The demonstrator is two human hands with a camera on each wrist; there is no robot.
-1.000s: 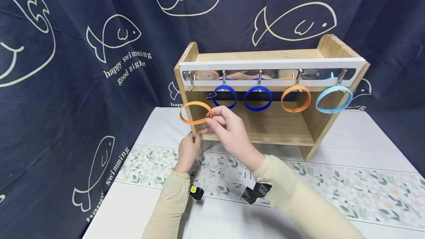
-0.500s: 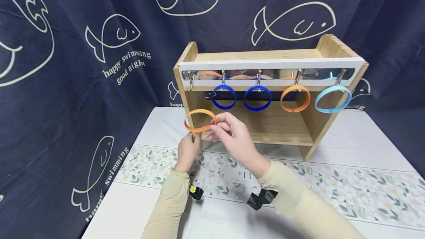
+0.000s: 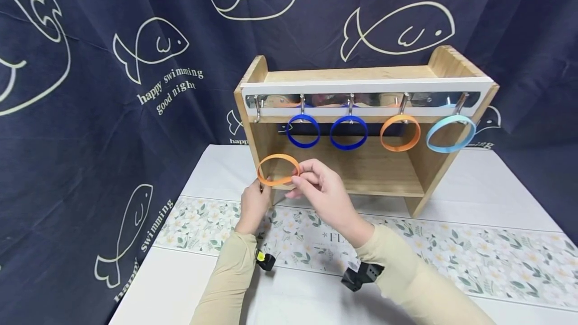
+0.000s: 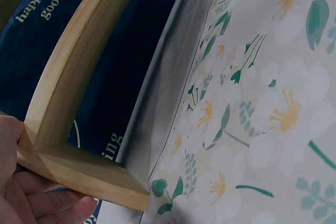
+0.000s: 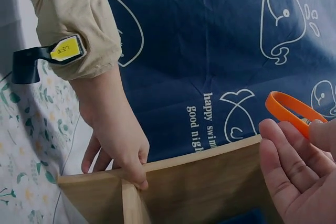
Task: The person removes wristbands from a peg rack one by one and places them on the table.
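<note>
Thumb and forefinger of the right hand (image 3: 325,192) pinch a thin orange plastic-looking ring (image 3: 276,182) by its edge, so I have it at that hand's ten o'clock, hanging from nothing else. Near nine o'clock, the left hand (image 3: 254,207) grips the edge of a pale wooden shelf unit (image 3: 379,177). From the held ring, I find a bare silver metal hook (image 3: 257,109) toward eleven. Counting from the right hand, the four occupied hooks (image 3: 350,104) carry a glossy dark blue ring (image 3: 303,146) at eleven, a second dark blue ring (image 3: 348,148) at one, a matching orange ring (image 3: 399,149) at two and a light blue ring (image 3: 447,150) just past two. By my reckoning, four of five places are filled; one ring and one hook are left.
</note>
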